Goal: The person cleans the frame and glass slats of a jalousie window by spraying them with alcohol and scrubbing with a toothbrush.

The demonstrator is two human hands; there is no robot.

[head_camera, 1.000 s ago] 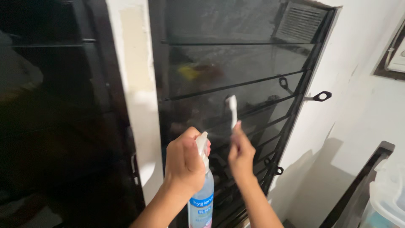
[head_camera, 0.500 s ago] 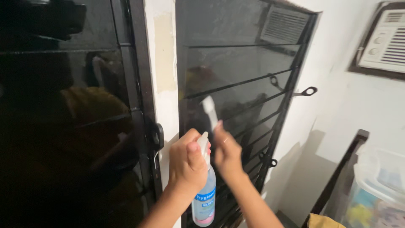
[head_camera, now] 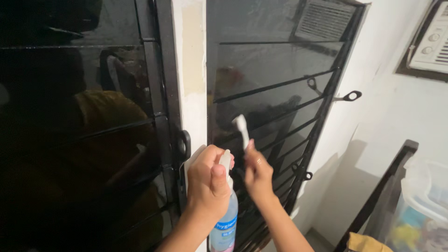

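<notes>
A view from a head-worn camera looks down at two bare hands raised in front of a dark louvred glass window (head_camera: 275, 70) set in a black metal frame (head_camera: 326, 112).

The left hand (head_camera: 207, 184) is clenched around the neck of a clear plastic spray bottle (head_camera: 225, 219). The bottle stands upright, its white trigger head (head_camera: 225, 161) poking out above the fingers, with the thumb lying up along the near side. A blue label band shows on the bottle just below the hand. The bottle sits at the bottom centre of the view, close in front of the white wall strip (head_camera: 191, 70) that separates two window panels.

The right hand (head_camera: 256, 172) is just to the right of the bottle, near it; whether they touch cannot be told. Its fingers pinch the lower end of a small white brush-like tool (head_camera: 241, 130), slightly blurred, which points up and rests against or very near one of the slanted glass slats. A ring shows on one finger.

To the left is a second dark window panel (head_camera: 79, 116) with reflections in the glass. On the right, a white wall (head_camera: 387, 121) carries a window air conditioner (head_camera: 431, 39) at the upper corner, and a translucent plastic storage bin (head_camera: 422, 200) stands at the lower right beside a dark rail (head_camera: 382, 191).
</notes>
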